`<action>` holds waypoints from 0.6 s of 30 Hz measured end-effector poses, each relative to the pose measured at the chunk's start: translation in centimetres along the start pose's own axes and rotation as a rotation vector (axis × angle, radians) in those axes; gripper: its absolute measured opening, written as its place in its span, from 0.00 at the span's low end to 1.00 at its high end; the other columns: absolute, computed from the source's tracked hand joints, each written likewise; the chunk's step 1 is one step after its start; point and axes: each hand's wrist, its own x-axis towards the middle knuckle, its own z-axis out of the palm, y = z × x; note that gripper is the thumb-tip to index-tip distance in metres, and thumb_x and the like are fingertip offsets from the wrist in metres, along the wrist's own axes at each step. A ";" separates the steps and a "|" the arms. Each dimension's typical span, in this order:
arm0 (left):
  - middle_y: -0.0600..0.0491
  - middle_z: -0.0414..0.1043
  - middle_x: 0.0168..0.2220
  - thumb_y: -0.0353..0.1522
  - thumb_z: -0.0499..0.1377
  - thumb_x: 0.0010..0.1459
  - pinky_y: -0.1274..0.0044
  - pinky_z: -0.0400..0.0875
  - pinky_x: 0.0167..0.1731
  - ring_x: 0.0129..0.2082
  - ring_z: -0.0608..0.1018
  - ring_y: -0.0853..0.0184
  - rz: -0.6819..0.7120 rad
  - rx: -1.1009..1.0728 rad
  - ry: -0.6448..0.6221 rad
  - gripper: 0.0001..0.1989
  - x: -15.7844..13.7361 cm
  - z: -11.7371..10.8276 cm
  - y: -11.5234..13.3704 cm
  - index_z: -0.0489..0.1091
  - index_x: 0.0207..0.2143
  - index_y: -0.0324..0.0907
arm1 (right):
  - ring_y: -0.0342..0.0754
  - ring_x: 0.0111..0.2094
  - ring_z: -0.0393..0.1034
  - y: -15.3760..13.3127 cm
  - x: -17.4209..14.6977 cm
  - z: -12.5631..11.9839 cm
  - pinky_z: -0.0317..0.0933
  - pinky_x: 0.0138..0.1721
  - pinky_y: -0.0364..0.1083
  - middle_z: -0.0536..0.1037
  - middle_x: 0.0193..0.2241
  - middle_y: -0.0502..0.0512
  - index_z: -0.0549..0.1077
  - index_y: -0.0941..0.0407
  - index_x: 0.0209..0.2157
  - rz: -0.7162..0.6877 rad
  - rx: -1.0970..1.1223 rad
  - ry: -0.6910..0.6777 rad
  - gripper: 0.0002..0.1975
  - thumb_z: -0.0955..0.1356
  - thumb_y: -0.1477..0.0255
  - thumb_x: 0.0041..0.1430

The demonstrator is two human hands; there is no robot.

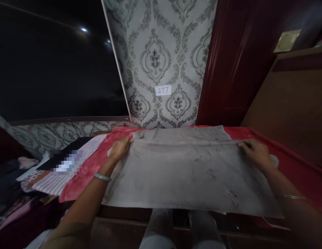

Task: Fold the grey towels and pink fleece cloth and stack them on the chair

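A grey plush cloth lies spread over a red cloth, with its near edge hanging toward me. Across its far part runs a fold, beyond which a narrower grey strip shows. My left hand pinches the left end of this fold between thumb and fingers. At the right end, my right hand grips the same fold in a pinch. A bangle circles my left wrist, and a thin band sits on the right one.
Behind the cloth stands a patterned wall with a paper label. A large dark screen is at the left, above striped fabric and a pile of clothes. A brown box-like panel stands at the right.
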 end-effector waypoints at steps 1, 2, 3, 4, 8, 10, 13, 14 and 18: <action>0.42 0.79 0.42 0.37 0.48 0.67 0.72 0.70 0.39 0.41 0.80 0.57 -0.011 0.068 0.037 0.15 -0.1 -1.2 -0.1 0.73 0.42 0.41 | 0.56 0.36 0.74 -0.5 0.2 -1.0 0.66 0.38 0.51 0.80 0.32 0.61 0.73 0.53 0.27 0.001 0.015 0.022 0.13 0.62 0.60 0.51; 0.42 0.79 0.40 0.37 0.47 0.67 0.72 0.70 0.38 0.40 0.80 0.57 -0.015 0.143 0.072 0.16 -0.2 -2.4 -0.2 0.73 0.42 0.41 | 0.56 0.36 0.74 -1.0 0.3 -2.1 0.65 0.39 0.52 0.80 0.33 0.62 0.73 0.53 0.28 0.001 0.028 0.053 0.14 0.62 0.60 0.51; 0.42 0.79 0.39 0.38 0.46 0.68 0.73 0.69 0.36 0.38 0.80 0.57 -0.011 0.216 0.107 0.18 -0.2 -3.8 -0.2 0.73 0.41 0.41 | 0.57 0.36 0.73 -1.5 0.5 -3.2 0.65 0.39 0.52 0.80 0.33 0.62 0.72 0.54 0.29 -0.006 0.033 0.095 0.14 0.61 0.60 0.51; 0.42 0.79 0.37 0.38 0.45 0.68 0.73 0.68 0.35 0.37 0.80 0.58 0.000 0.277 0.142 0.19 -0.3 -5.2 -0.2 0.73 0.40 0.40 | 0.57 0.36 0.73 -2.1 0.6 -4.4 0.65 0.39 0.52 0.79 0.34 0.62 0.72 0.54 0.30 -0.018 0.025 0.147 0.14 0.61 0.59 0.52; 0.44 0.77 0.34 0.41 0.43 0.69 0.75 0.63 0.31 0.35 0.78 0.59 0.015 0.434 0.306 0.22 -0.3 -11.3 -0.1 0.72 0.34 0.40 | 0.58 0.38 0.73 -4.1 0.9 -9.5 0.64 0.39 0.53 0.80 0.35 0.63 0.73 0.54 0.32 -0.075 -0.069 0.332 0.16 0.60 0.58 0.55; 0.44 0.76 0.34 0.42 0.43 0.70 0.75 0.61 0.30 0.35 0.77 0.60 -0.012 0.469 0.376 0.24 -0.1 -14.2 -0.1 0.71 0.33 0.40 | 0.58 0.38 0.73 -4.9 1.1 -12.0 0.63 0.39 0.53 0.79 0.34 0.63 0.74 0.54 0.32 -0.093 -0.124 0.380 0.18 0.60 0.57 0.57; 0.44 0.76 0.35 0.44 0.41 0.70 0.74 0.60 0.32 0.36 0.76 0.61 -0.046 0.480 0.464 0.25 0.5 -17.8 -0.1 0.71 0.35 0.39 | 0.58 0.37 0.73 -5.6 1.7 -15.3 0.62 0.37 0.53 0.79 0.33 0.62 0.76 0.53 0.34 -0.123 -0.171 0.381 0.20 0.60 0.55 0.61; 0.44 0.75 0.36 0.44 0.41 0.70 0.74 0.61 0.33 0.36 0.76 0.61 -0.050 0.473 0.485 0.26 0.8 -18.6 -0.1 0.71 0.36 0.38 | 0.57 0.36 0.73 -5.6 2.1 -16.0 0.62 0.35 0.53 0.78 0.32 0.62 0.77 0.53 0.36 -0.123 -0.162 0.382 0.21 0.60 0.54 0.62; 0.43 0.75 0.39 0.44 0.40 0.71 0.71 0.64 0.41 0.40 0.76 0.61 -0.037 0.433 0.455 0.26 2.7 -19.4 -0.1 0.71 0.39 0.35 | 0.52 0.33 0.70 -5.0 5.1 -16.0 0.58 0.34 0.51 0.78 0.32 0.59 0.77 0.53 0.39 -0.139 -0.141 0.340 0.22 0.61 0.52 0.65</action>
